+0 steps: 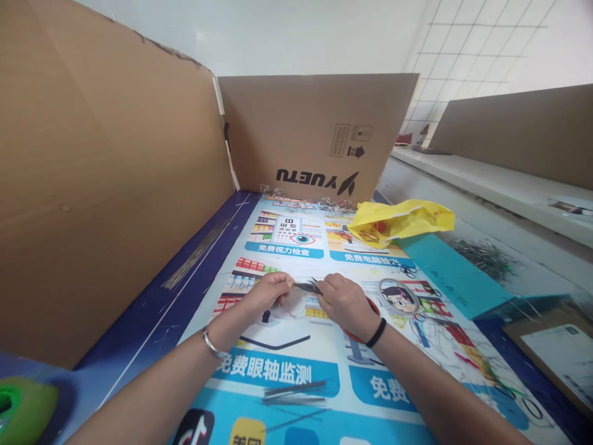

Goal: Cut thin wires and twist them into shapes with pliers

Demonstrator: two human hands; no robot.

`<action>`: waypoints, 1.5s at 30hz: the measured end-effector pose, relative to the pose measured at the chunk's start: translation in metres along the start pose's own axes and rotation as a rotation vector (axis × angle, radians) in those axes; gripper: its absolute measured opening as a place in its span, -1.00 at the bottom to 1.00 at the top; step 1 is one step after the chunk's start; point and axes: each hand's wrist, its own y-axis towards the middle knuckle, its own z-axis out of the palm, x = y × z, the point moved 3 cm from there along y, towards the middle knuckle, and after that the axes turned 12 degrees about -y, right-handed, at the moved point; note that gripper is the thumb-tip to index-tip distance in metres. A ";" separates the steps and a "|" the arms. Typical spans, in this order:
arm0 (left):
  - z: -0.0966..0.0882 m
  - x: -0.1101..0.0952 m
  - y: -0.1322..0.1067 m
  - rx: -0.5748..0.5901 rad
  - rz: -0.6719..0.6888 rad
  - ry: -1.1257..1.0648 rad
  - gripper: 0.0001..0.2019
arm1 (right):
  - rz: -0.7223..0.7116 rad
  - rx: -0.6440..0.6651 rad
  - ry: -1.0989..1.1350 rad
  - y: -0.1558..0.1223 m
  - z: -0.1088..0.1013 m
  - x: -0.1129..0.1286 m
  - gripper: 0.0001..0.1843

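Note:
My right hand [348, 304] is wrapped round a pair of pliers [306, 287] with dark jaws, and a bit of red handle shows behind the palm. The jaws point left and reach the fingertips of my left hand [272, 290], which is closed in a pinch. Whatever those fingers hold is too small to make out. Both hands are over the printed poster sheet [319, 346] on the table. Closer to me, short straight wires [294, 394] lie in a loose bunch. A longer bundle of thin wires [197, 253] rests on the dark blue strip at left.
Cardboard walls stand at the left [115, 154] and back [296, 130]. Right of the hands are a yellow bag [417, 216], a turquoise sheet [456, 275], a tangle of silver wire [484, 259] and scattered wire loops. A green tape roll [28, 408] sits front left.

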 end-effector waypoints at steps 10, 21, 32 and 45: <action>0.000 0.001 -0.003 0.118 -0.077 -0.133 -0.83 | 0.040 -0.012 0.301 -0.002 0.004 -0.004 -0.91; 0.001 0.002 -0.005 0.168 -0.121 -0.185 -0.83 | -0.028 -0.059 0.202 -0.004 0.002 -0.004 -0.90; 0.001 0.001 -0.005 0.102 -0.079 -0.121 -0.86 | -0.008 0.018 0.211 -0.001 -0.001 -0.003 -0.90; 0.001 0.003 -0.002 0.153 0.016 -0.186 -0.74 | 0.133 0.134 0.508 0.000 0.008 -0.009 -0.88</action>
